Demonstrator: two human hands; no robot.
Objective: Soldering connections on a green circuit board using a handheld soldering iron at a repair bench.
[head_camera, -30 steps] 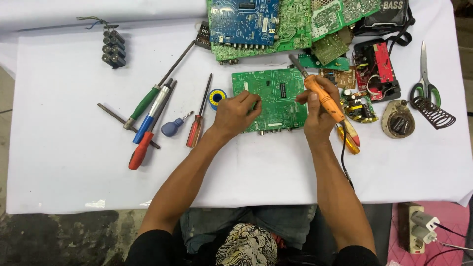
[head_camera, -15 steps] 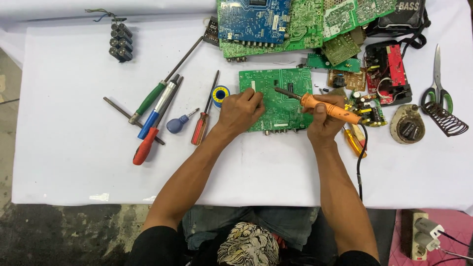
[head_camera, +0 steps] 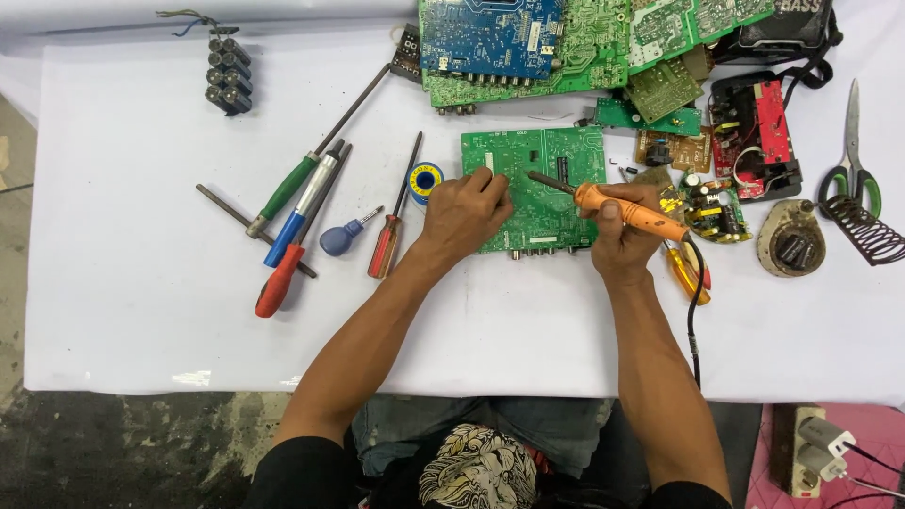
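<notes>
the right hand (head_camera: 617,236) grasps the orange soldering iron (head_camera: 630,209), which has swung down since a second ago: then it stood steep with its tip off the top edge, now it lies nearly flat, its tip over the middle of the green circuit board (head_camera: 537,188). the left hand (head_camera: 468,212) stays pressed on the board's left part, fingers curled; whether it pinches anything cannot be told. the board lies on the white table (head_camera: 141,330), just beside the solder spool (head_camera: 425,178). soldering looks about to start.
</notes>
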